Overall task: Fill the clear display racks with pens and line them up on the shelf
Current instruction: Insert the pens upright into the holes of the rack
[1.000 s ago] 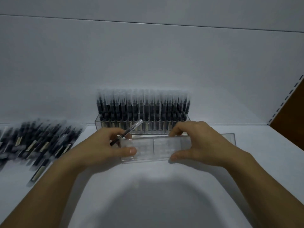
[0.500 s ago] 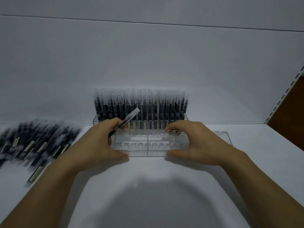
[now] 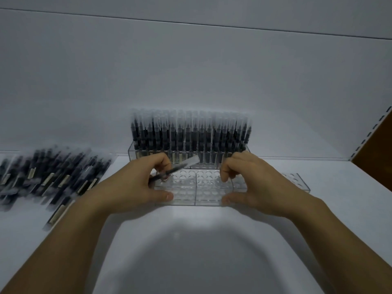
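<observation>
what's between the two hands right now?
In the head view, the empty clear rack spans the gap between left hand and right hand; the left hand's pen slants over it.

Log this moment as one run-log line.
left hand: holds pen, grips empty rack | right hand: grips empty rack | full rack: behind | loose pens: left

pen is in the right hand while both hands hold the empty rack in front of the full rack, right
No: the head view shows the pen in the left hand, not the right hand. Both hands do hold the empty rack in front of the full rack.
</observation>
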Available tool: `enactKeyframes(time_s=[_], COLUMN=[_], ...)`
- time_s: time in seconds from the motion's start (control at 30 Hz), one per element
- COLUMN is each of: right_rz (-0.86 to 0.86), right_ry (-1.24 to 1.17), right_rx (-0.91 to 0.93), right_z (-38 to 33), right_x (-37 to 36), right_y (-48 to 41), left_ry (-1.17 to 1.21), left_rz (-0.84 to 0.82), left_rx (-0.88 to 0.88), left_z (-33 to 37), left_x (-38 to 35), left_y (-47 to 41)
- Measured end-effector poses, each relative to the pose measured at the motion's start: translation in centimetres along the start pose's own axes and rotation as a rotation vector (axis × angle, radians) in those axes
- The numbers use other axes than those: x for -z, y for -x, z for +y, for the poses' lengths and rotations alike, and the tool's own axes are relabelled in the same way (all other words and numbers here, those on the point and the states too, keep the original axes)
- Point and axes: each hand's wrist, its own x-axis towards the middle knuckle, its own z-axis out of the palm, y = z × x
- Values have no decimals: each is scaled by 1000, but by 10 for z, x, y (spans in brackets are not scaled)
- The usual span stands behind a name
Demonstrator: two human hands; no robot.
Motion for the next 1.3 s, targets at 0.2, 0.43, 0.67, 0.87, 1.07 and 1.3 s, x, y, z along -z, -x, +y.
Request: enactKeyframes(time_s=[0.2, 0.43, 0.67, 0.87, 1.07, 1.3], right_rz=[256, 247, 279, 537, 658, 653], right_ry=[-240, -809, -1023, -1143, -1001, -797], right_rx=[60, -35, -96, -105, -32, 65], right_z=[-9, -49, -80, -79, -64, -61], right_x=[-7, -2, 7, 7, -14, -24], right_y=[-2, -38, -79, -82, -69, -70], left_ry=[9, 315, 435, 429, 112, 159], left_rz=[47, 165, 307, 194, -69, -36], left_rx=[-26, -94, -201, 54, 188, 197], left_z=[-1, 5, 15, 0, -7, -10], left_x=[-1, 8, 12, 19, 8, 7], left_y=[-1, -1, 0, 3, 3, 1])
